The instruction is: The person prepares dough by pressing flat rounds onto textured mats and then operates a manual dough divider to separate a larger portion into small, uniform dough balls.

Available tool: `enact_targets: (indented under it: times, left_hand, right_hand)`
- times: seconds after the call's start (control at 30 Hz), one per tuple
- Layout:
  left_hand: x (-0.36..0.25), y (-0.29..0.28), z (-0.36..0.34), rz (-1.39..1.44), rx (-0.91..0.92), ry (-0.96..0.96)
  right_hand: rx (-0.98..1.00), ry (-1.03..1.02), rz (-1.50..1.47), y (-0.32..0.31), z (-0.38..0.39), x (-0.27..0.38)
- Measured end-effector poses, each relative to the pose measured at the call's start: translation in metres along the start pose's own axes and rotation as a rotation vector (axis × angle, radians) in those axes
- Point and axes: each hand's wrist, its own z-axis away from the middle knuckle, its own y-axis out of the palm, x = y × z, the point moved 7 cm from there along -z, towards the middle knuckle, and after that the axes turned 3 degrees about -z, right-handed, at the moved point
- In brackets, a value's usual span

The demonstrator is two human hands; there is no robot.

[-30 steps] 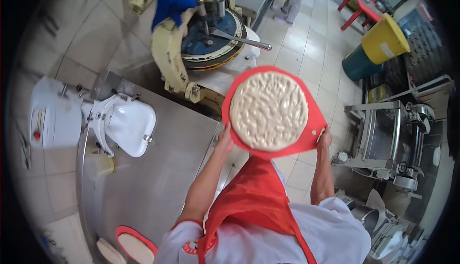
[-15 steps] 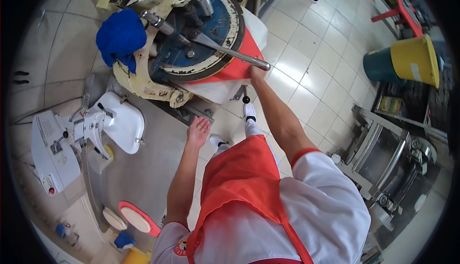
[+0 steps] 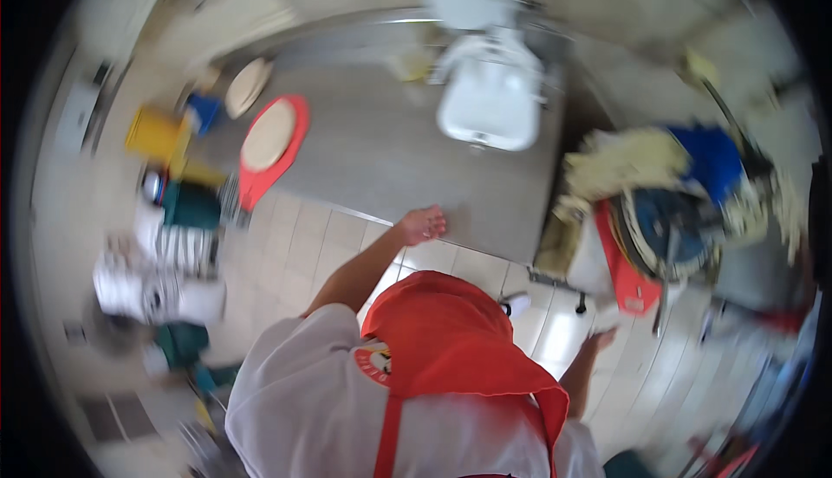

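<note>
My left hand [image 3: 422,224] is just over the front edge of the steel table [image 3: 373,166], fingers apart and holding nothing. My right hand [image 3: 600,339] hangs low beside the press, blurred, its fingers stretched out with nothing in them. In the press [image 3: 672,218], which has a round blue top, a red paddle-shaped board [image 3: 626,274] sticks out beneath the round plate. The press's metal lever [image 3: 664,292] extends near it, apart from my right hand. At the table's left end lies another red paddle board [image 3: 258,185] with a pale round disc [image 3: 269,136], perhaps dough, on it.
A white weighing scale [image 3: 490,101] stands at the back of the table. More pale discs [image 3: 249,88] lie at the far left. Past the table's left end are a yellow container [image 3: 154,134] and a person in white [image 3: 160,292]. A blue cloth [image 3: 706,162] hangs on the press.
My view has swung left, bringing the table to the middle and the press to the right. My right hand has come away from the press's lever and red board.
</note>
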Motion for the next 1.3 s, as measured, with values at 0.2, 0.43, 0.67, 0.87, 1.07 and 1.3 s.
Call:
enact_targets:
  times: [0.2,0.43,0.67,0.87,1.07,1.3]
  left_hand:
    - [-0.093,-0.33,0.084,0.089,-0.573,0.254]
    - [-0.222,-0.551,0.159,-0.769,-1.055,0.525]
    - [-0.364,-0.651,0.186,-0.945,-1.119,0.509]
    - [-0.456,-0.706,0.157,-1.145,-1.021,0.405]
    - [-0.522,-0.751,0.093,-1.23,-0.959,0.472]
    - [-0.556,-0.716,0.011,-1.527,-0.543,0.381]
  right_hand:
    - [0.501,-0.136,0.491,0.164,0.177,-0.031]
    - [1.163,-0.73,0.506,0.486,0.547,0.256]
    - [1.291,-1.107,0.644,0.763,0.739,0.382]
    - [1.15,-1.206,0.653,0.939,0.839,0.423]
    - [0.952,-1.404,1.095,1.008,0.862,0.381]
    - [1.252,-1.314,1.077,1.085,0.841,0.439]
